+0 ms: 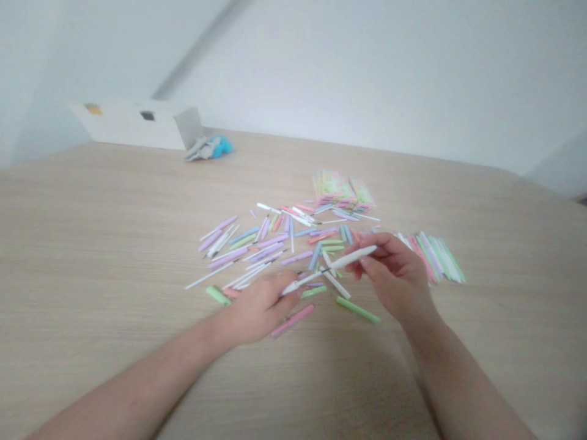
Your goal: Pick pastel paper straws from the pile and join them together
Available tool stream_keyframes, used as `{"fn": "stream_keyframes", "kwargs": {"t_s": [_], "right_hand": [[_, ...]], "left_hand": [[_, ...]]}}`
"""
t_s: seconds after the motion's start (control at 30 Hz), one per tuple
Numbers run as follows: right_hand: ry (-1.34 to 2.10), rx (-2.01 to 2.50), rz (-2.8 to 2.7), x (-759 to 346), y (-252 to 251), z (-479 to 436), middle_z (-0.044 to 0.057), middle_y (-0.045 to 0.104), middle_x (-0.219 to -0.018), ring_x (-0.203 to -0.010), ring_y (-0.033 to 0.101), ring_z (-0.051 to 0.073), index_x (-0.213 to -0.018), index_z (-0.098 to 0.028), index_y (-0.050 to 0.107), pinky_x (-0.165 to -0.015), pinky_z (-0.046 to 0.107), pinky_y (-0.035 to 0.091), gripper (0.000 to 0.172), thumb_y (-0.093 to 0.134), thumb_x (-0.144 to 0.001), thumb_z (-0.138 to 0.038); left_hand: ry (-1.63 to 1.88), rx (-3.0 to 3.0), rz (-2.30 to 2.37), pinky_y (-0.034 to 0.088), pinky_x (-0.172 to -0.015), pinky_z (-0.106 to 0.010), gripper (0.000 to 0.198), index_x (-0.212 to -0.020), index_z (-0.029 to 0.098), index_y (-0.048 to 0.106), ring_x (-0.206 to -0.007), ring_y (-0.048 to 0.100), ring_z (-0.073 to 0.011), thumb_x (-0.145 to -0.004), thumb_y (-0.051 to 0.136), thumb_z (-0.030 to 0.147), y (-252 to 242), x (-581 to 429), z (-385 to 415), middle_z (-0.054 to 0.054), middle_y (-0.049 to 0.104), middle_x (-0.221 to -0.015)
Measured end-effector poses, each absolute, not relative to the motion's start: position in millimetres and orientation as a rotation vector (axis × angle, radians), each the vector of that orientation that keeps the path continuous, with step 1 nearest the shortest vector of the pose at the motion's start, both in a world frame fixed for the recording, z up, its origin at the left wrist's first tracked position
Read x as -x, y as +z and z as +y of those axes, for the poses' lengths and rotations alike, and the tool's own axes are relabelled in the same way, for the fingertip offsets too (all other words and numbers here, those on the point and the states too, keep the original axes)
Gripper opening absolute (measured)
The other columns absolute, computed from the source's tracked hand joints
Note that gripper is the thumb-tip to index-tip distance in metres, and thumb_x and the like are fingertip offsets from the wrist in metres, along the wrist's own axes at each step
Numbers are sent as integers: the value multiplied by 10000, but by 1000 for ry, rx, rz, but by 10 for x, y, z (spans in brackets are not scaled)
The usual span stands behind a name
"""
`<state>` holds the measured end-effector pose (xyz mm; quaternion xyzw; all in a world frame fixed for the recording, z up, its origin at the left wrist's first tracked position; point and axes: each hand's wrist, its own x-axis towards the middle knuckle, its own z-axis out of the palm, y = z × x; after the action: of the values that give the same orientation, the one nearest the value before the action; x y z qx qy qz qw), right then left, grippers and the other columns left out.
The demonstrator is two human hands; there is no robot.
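Over the middle of the table, my left hand (259, 308) pinches a thin white pen refill (305, 281) between thumb and fingers. My right hand (401, 275) grips a white pen barrel (352, 258), its fingers closed around the middle. Barrel and refill lie almost in one line, and a dark spot shows where their ends meet; whether one is inside the other I cannot tell. Beneath both hands are scattered pen parts in purple, blue, white, pink and green. A green barrel (358, 310) and a pink barrel (293, 321) lie closest to me.
Beside my right hand, several pens (438, 260) lie side by side in a row. Behind the loose parts sit stacked colourful packets (337, 188). A long white box (137, 128) stands at the back left, with a crumpled grey and blue item (211, 148) against it.
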<state>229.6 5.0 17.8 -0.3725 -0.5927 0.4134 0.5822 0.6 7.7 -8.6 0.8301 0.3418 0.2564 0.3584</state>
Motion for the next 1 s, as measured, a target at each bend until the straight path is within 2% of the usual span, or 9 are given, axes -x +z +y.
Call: {"fn": "stream_keyframes", "kwargs": {"t_s": [0.4, 0.57, 0.83, 1.0], "right_hand": [[1105, 984, -1541, -2175, 194, -11, 20, 654, -775, -661, 628, 107, -904, -184, 599, -585, 207, 512, 126, 609, -792, -127], [1150, 1053, -1605, -2192, 127, -24, 42, 667, -807, -716, 644, 135, -944, -185, 603, -619, 230, 520, 141, 620, -804, -197], [1071, 1146, -1698, -2145, 108, -26, 22, 667, -743, -660, 637, 132, -892, -185, 638, -584, 228, 517, 130, 650, -780, -252], [1062, 1178, -1737, -2114, 68, -26, 22, 674, -723, -636, 639, 134, -863, -180, 645, -578, 233, 514, 129, 664, -768, -264]], "left_hand": [[620, -2206, 909, 360, -627, -235, 192, -847, 177, 512, -681, 508, -125, -939, 377, 279, -89, -9, 73, 12, 549, -736], [598, -2240, 903, 378, -643, -239, 172, -951, 188, 540, -716, 534, -136, -933, 387, 266, -62, -6, 63, 0, 586, -790], [530, -2317, 971, 404, -630, -247, 207, -1032, 195, 540, -725, 578, -160, -924, 408, 310, -89, 4, 51, -29, 619, -843], [497, -2351, 997, 407, -637, -248, 185, -974, 193, 531, -732, 588, -161, -930, 380, 290, -96, -5, 47, -28, 614, -830]]}}
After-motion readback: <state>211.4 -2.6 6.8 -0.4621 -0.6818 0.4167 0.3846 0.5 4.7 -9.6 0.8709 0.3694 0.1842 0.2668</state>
